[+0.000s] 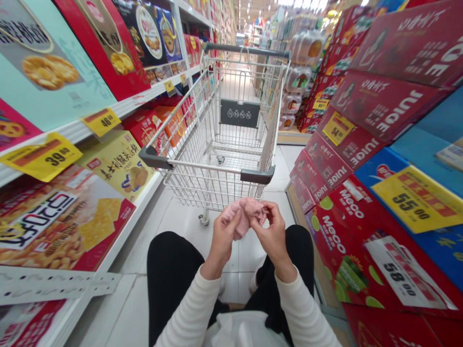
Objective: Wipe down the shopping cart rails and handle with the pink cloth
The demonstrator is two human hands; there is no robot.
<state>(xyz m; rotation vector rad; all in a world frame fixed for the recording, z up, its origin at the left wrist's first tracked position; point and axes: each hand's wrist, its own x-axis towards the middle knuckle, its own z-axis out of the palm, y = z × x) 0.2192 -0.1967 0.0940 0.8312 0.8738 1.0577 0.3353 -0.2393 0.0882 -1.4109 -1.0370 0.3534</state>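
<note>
Between my two hands is a crumpled piece of pink cloth (241,222), held up in front of my knees. My left hand (223,238) grips its left side with the thumb pressed on top. On the other side my right hand (272,232) pinches the gathered edge between thumb and fingers. What kind of cloth item it is cannot be made out. Just beyond the cloth stands a wire shopping cart (217,178), its basket showing bare wire and its grey corner bumpers toward me.
Shelves of boxed biscuits (65,217) with yellow price tags (101,122) line the left. Stacked red juice cartons (376,106) and red Meco boxes (347,226) rise close on the right. White floor tiles (159,217) run under the cart into the aisle.
</note>
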